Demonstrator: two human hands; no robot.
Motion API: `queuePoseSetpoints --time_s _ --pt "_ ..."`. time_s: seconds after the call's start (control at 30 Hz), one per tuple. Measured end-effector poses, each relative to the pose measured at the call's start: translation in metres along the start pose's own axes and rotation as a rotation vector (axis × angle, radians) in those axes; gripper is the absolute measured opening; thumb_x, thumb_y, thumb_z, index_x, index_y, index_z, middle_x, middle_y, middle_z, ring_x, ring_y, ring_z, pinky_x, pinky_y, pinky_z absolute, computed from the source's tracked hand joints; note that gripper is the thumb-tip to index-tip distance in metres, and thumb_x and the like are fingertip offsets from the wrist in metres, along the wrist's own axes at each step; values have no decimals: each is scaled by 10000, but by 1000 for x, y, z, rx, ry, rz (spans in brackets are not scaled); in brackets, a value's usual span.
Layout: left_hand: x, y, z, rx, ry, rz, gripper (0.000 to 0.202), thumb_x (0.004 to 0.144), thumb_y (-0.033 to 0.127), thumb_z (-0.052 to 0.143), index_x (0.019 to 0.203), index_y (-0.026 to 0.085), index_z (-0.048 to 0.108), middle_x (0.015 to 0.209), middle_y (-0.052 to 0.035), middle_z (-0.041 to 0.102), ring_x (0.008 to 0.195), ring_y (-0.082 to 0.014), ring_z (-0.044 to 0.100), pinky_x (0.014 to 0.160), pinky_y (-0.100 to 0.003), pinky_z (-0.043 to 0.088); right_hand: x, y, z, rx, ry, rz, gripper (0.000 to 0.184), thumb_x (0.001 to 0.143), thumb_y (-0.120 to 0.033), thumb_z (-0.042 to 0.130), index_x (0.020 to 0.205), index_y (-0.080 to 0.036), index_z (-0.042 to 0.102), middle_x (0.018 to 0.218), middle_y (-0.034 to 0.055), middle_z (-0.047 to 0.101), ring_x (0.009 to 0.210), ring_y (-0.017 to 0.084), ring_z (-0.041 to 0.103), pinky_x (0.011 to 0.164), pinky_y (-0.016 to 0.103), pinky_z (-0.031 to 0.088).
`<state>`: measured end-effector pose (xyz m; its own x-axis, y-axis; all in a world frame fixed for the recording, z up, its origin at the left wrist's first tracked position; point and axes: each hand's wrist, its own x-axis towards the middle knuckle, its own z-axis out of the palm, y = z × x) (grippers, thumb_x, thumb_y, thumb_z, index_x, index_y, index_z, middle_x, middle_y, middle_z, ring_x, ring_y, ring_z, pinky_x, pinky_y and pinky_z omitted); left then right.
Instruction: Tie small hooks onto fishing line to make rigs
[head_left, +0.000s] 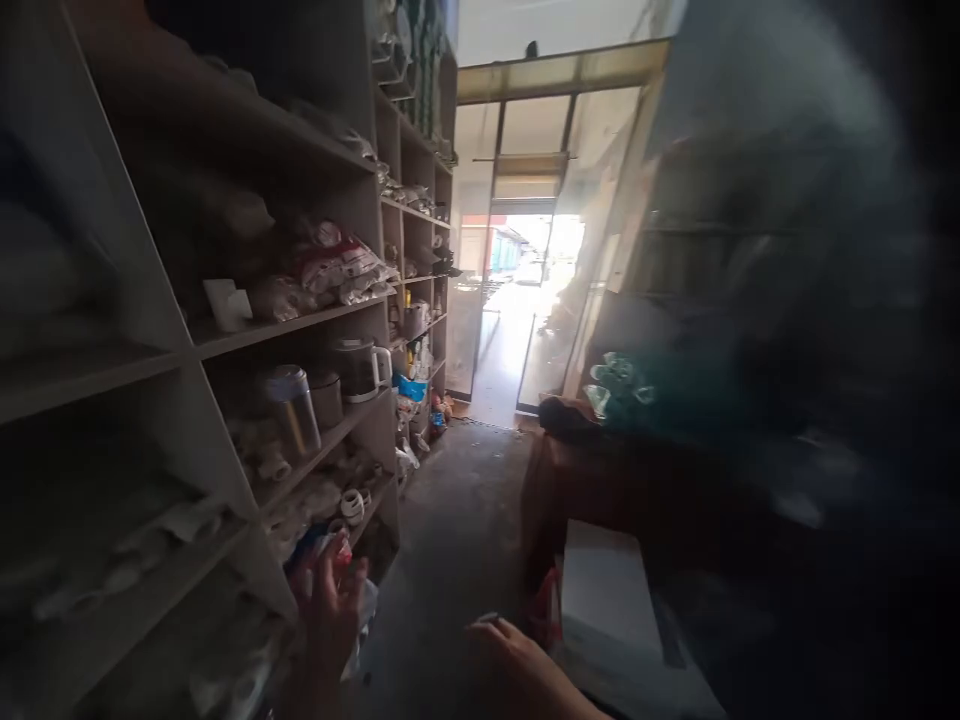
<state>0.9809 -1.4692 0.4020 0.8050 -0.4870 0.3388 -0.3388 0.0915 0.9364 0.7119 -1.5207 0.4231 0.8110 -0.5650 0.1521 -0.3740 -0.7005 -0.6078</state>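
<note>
My left hand (334,610) is raised beside the lower shelf, with its fingers apart and nothing visible in them. Just behind its fingertips lies a dark blue and red plastic package (319,548). A white plastic pipe fitting (352,505) sits on the shelf a little above that hand. Over the floor of the aisle, my right hand (517,655) is closed, its fingers bent around a small pale object (489,619) whose kind I cannot make out. White bagged stuff (367,605) shows behind my left hand, partly hidden.
Wooden shelving (300,325) lines the left, holding bagged parts (341,265), a steel cylinder (294,410) and a glass jug (356,370). A white box (611,590) stands at right, near a dark brown table (592,470). The grey floor (465,500) leads to a bright glass doorway (517,270).
</note>
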Motion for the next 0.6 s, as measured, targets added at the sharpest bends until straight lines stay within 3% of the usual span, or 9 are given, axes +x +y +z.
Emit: queuePoseSetpoints --time_s 0.13,0.2,0.27,0.37,0.43,0.53,0.6 --pt "85 1 62 29 27 33 613 854 460 615 1400 234 452 1489 -174 471 1289 -337 551 1029 -514 489 128 31 -61 49 -39 -146 558 827 -81 489 1358 -248 515 1242 104 640 1109 235 645 943 364 538" --pt "128 2 83 60 62 58 679 857 440 636 1456 244 382 1561 -153 387 1352 -311 495 1089 -490 440 204 32 -80 66 -52 -230 531 877 -122 472 1399 -224 460 1297 133 600 1183 254 604 990 420 513" --pt "174 -2 101 92 135 87 766 858 438 649 1505 230 295 1615 -147 286 1457 -300 346 1165 -480 342 283 27 -90 75 -57 -323 533 905 -182 502 1429 -216 414 1345 145 562 1238 273 561 1018 458 492" --pt "241 -18 123 145 278 100 915 840 453 684 1547 170 177 1642 -195 169 1514 -328 189 1216 -505 217 393 7 -89 76 -33 -448 599 917 -236 539 1479 -200 335 1431 158 480 1339 293 453 1096 498 411" --pt "279 -30 133 184 382 88 975 812 446 726 1550 148 164 1631 -227 166 1500 -381 191 1207 -560 197 458 -10 -84 72 -18 -501 664 901 -238 575 1502 -198 294 1498 158 398 1400 305 360 1147 518 334" --pt "320 -46 141 241 510 63 749 863 404 688 1492 189 342 1591 -178 284 1432 -396 318 1141 -633 283 535 -37 -72 64 -53 -547 796 831 -304 696 1504 -177 290 1501 179 364 1421 349 300 1152 554 302" --pt "337 -52 140 268 536 39 561 907 379 643 1408 201 466 1508 -142 418 1336 -350 451 1068 -606 400 572 -51 -63 54 -121 -572 857 734 -359 802 1450 -140 385 1427 201 438 1373 393 354 1122 583 324"
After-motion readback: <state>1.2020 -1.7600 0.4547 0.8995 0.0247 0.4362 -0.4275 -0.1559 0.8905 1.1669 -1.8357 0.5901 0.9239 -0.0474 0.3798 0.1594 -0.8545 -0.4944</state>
